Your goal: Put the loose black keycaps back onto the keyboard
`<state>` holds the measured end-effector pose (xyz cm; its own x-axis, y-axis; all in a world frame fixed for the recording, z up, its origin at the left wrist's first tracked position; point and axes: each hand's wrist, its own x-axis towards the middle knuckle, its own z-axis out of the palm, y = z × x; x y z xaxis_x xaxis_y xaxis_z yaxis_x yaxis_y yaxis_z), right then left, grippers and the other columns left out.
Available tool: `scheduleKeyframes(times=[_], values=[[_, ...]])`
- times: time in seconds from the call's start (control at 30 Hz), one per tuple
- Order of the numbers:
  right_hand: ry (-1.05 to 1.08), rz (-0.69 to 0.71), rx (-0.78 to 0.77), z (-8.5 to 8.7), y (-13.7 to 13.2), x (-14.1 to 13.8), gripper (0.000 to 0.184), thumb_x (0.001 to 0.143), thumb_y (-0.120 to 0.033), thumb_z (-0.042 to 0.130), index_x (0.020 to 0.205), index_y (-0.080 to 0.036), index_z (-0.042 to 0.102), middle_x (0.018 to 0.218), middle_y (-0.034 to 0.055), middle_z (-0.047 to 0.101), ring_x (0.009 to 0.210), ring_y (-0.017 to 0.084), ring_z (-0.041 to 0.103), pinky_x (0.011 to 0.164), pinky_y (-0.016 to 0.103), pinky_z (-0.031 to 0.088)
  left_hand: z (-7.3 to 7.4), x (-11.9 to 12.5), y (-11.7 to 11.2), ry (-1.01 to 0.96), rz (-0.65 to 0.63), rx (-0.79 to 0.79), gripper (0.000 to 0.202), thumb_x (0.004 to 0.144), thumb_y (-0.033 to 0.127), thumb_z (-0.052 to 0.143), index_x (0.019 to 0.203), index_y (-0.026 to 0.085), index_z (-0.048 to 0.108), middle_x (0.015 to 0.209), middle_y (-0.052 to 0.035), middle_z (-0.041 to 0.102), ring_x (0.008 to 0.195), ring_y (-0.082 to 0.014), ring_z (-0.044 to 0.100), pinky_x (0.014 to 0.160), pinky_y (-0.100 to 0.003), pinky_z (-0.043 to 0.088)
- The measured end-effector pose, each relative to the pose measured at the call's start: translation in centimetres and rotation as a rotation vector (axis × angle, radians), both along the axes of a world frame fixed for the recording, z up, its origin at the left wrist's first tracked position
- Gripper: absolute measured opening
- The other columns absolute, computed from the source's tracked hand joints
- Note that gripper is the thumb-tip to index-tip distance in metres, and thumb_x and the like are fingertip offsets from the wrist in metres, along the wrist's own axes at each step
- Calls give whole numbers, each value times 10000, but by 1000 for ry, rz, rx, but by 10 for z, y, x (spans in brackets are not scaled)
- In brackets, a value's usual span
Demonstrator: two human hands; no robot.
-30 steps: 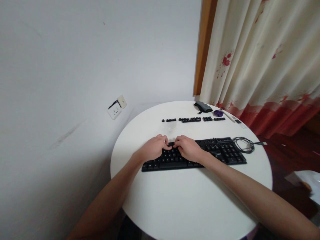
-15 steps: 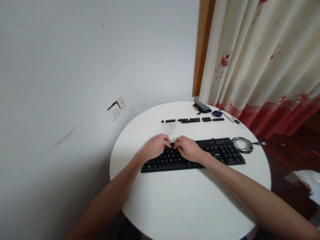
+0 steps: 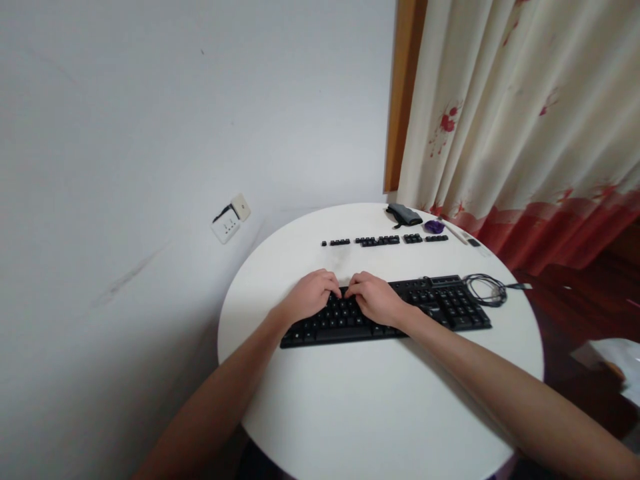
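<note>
Left hand (image 3: 307, 297), right hand (image 3: 376, 299), keyboard (image 3: 450, 305) far edge

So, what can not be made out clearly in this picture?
Head view only:
Fingertips of left hand and right hand: curled down on the keyboard, hidden by the hands' backs.
Row of loose keycaps: letters too small.
Purple object by the curtain: too small to identify.
White object, right edge: cut off.

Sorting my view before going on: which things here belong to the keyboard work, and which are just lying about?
In use: black keyboard, under left hand and right hand; loose keycaps lined up behind it; its coiled cable.
Lying about: grey pouch, purple object, white stick, at the far edge of the table.
</note>
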<state>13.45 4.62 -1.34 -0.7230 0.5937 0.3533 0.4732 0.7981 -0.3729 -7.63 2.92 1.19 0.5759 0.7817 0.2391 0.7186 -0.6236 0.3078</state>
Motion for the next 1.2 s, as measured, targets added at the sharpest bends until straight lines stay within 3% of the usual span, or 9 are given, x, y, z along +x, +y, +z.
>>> scheduleKeyframes(times=[0.37,0.87,1.2], values=[[97,-148,-11,4,4,6,328,798,22,440,900,-166,688,942,65,642,963,180,563,880,282,424,5,-2,1,-140,93,93,350,756,-2,414,701,204,690,843,-6,655,883,-173,568,871,-321,442],[66,13,-2,-2,1,1,365,769,31,444,915,-176,708,942,64,637,958,189,550,859,294,434,-2,-1,3,-64,-5,15,370,751,-2,425,743,226,716,847,9,655,860,-162,575,869,-307,439],[88,-159,-3,6,5,8,309,795,10,440,872,-164,683,916,63,649,946,184,560,871,283,424,-2,-2,5,-188,129,86,351,782,19,425,736,213,714,855,-8,645,871,-162,587,866,-306,458]])
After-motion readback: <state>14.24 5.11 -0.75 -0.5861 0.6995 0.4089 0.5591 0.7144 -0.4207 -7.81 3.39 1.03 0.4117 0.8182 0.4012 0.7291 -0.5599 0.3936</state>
